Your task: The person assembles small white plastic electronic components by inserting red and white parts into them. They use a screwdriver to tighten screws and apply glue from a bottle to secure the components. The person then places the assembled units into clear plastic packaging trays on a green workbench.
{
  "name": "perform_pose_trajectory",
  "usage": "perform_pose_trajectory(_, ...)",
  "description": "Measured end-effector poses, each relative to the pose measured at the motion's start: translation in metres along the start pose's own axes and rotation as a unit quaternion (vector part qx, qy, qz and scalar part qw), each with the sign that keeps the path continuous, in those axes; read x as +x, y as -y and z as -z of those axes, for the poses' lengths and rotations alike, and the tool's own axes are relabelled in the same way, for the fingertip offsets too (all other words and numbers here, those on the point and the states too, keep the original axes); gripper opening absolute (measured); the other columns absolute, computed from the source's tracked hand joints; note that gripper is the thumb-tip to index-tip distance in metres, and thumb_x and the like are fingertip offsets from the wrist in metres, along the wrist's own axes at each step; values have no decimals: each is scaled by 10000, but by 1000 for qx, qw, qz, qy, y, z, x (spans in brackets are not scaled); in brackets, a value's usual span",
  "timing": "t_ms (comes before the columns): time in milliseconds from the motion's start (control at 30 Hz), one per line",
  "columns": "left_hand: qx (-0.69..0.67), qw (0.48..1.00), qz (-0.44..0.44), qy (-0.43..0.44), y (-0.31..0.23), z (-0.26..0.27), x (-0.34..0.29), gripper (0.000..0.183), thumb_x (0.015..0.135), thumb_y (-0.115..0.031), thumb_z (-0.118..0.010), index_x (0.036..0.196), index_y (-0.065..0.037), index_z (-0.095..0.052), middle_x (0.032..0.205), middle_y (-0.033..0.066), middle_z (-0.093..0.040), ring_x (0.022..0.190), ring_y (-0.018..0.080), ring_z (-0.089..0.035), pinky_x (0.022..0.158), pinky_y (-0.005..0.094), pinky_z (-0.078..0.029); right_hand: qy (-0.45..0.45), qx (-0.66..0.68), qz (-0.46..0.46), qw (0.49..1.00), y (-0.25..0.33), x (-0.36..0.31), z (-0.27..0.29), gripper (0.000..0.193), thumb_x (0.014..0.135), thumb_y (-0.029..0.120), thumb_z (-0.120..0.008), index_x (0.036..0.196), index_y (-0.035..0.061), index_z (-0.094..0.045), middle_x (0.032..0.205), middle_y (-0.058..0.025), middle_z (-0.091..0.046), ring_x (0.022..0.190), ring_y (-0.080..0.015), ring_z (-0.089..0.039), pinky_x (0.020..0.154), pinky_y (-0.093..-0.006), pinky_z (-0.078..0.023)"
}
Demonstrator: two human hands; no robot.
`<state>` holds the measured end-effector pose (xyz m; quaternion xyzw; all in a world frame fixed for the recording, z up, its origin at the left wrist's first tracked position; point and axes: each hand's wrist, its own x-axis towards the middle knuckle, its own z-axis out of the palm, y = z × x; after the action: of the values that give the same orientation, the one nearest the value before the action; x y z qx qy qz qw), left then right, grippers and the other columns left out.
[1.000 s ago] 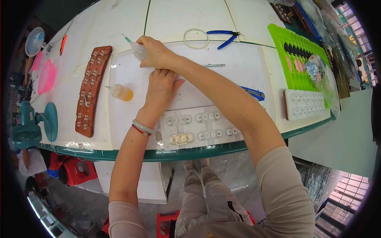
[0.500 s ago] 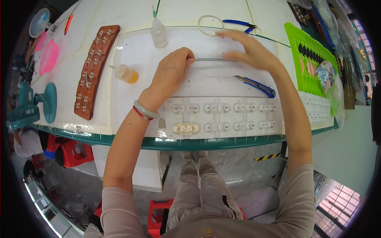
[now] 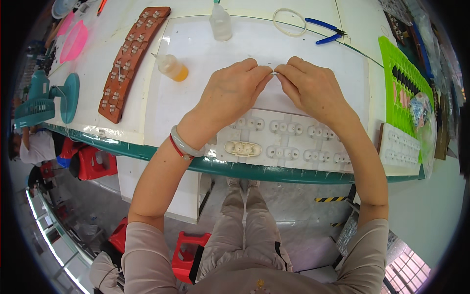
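My left hand (image 3: 234,89) and my right hand (image 3: 313,88) meet fingertip to fingertip over the white sheet. Between them a small bit of a thin grey rod (image 3: 274,73) shows, pinched by both hands; the fingers hide the remainder. Just below my hands lies a white tray (image 3: 264,128) with rows of oval moulded seats. One cream oval piece (image 3: 243,148) sits in its near left seat. My right hand and wrist cover part of the tray's far right side.
A yellow-liquid bottle (image 3: 172,67), a clear squeeze bottle (image 3: 221,24) and a brown rack (image 3: 132,61) of small metal parts stand to the left. Blue cutters (image 3: 327,30) and a cream ring (image 3: 289,22) lie at the back. Right: a green tray (image 3: 390,93). Far left: a teal fan (image 3: 36,105).
My right hand has come in from open fingers to pinch the thin rod beside my left hand. The view has shifted, and the blue utility knife is out of sight.
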<state>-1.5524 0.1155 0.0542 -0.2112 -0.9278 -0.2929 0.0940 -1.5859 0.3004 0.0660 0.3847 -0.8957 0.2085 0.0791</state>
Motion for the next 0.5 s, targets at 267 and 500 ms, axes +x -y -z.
perform_pose_trajectory(267,-395,886,221,101,-5,45,-19,247,893,-118,-510,1084,0,-612,723,-14,-547,532,88,-410,493,208,-341,-46,-81,-23,995,-57,15,-21,95,798,114,-605,867,62,-645,883,-55,-603,815,-238,-580,673,-347,-458)
perform_pose_trajectory(500,-676,653,308,147,-3,65,-37,363,897,-86,-473,1231,50,-508,773,-1,-554,546,40,-385,482,168,-314,-82,-73,50,993,-57,9,-25,209,773,79,-647,982,62,-649,940,-69,-604,939,-235,-548,786,-348,-441)
